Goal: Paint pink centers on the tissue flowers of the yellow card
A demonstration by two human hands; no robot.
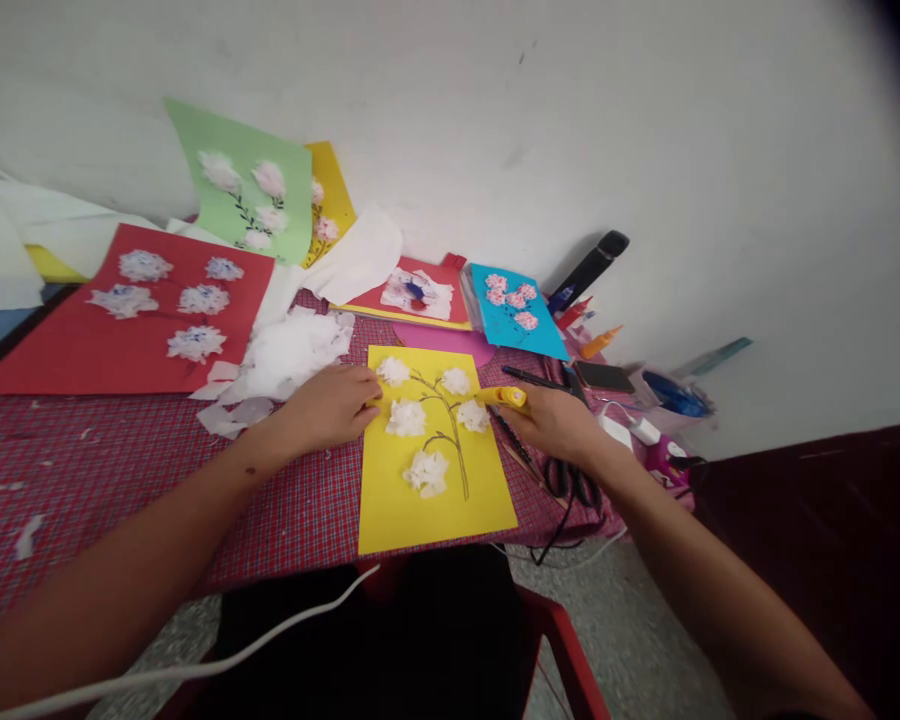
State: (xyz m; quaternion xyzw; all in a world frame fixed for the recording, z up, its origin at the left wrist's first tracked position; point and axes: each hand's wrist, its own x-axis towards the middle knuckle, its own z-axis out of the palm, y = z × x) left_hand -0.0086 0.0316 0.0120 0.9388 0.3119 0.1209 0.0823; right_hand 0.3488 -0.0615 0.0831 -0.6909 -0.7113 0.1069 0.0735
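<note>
A yellow sheet of paper (pixel 390 520) lies near the table's front edge. It bears a drawn dark branch (pixel 456 450) and several white crumpled-tissue flowers (pixel 426 473). My right hand (pixel 559 425) is closed around a small yellow squeeze bottle (pixel 506 397), whose pointed nozzle is at the sheet's right side by the upper right flowers. At the sheet's upper left edge rests my left hand (pixel 337 405), fingers and thumb apart and nothing held. White tissue pieces (pixel 292 350) are heaped just behind the left hand.
Red paper (pixel 67 360), green paper (pixel 217 125) and blue paper (pixel 521 335) with tissue flowers are around the back. At right are black scissors (pixel 562 480), a phone (pixel 604 377), an orange squeeze bottle (pixel 600 343) and a white charger (pixel 645 432). A white cable (pixel 270 633) crosses the foreground.
</note>
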